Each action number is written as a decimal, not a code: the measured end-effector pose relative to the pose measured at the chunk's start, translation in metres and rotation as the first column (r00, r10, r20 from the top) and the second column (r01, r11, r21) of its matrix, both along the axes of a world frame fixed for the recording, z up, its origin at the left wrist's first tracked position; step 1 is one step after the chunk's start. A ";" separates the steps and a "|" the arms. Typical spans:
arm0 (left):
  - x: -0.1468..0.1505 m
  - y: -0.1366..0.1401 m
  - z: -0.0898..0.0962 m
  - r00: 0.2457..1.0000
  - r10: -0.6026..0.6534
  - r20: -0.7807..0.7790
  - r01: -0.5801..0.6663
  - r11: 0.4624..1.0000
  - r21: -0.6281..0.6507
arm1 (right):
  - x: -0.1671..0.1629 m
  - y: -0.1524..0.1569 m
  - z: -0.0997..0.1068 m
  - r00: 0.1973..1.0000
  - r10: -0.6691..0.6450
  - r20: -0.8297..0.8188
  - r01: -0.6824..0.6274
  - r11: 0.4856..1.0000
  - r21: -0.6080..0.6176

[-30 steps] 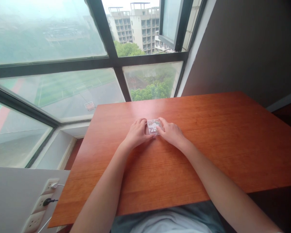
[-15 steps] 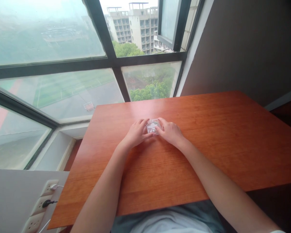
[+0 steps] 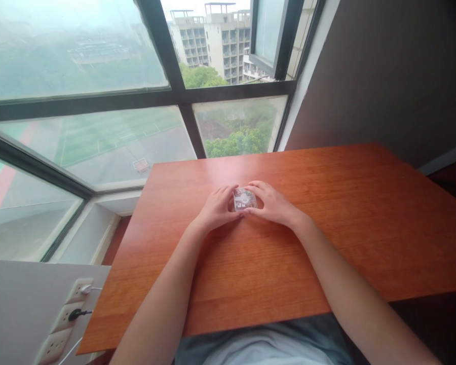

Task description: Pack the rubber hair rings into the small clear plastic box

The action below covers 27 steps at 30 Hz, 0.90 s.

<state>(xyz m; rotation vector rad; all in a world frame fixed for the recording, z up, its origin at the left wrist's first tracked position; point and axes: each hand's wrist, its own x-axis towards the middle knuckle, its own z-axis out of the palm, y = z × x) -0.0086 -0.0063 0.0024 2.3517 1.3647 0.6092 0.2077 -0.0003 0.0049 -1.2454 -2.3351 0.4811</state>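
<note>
A reddish-brown wooden table [image 3: 365, 218] stretched out before me, its far side near tall windows with a dark frame [image 3: 99, 104]. Daylight came through the glass and left a pale sheen on the wood. Outside I saw pale buildings [image 3: 230, 48], green trees [image 3: 239, 143] and a hazy sports field [image 3: 110, 134]. On my right a grey wall [image 3: 383, 76] stood in shade; on my left, sockets [image 3: 53, 345] lined a white wall [image 3: 19, 299], above a strip of reddish floor [image 3: 116, 241] I could partly see.
</note>
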 end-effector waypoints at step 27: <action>-0.004 0.002 0.007 0.998 -0.051 0.027 0.053 0.997 -0.060 | 0.008 0.005 -0.007 0.996 0.058 -0.073 -0.066 0.992 -0.109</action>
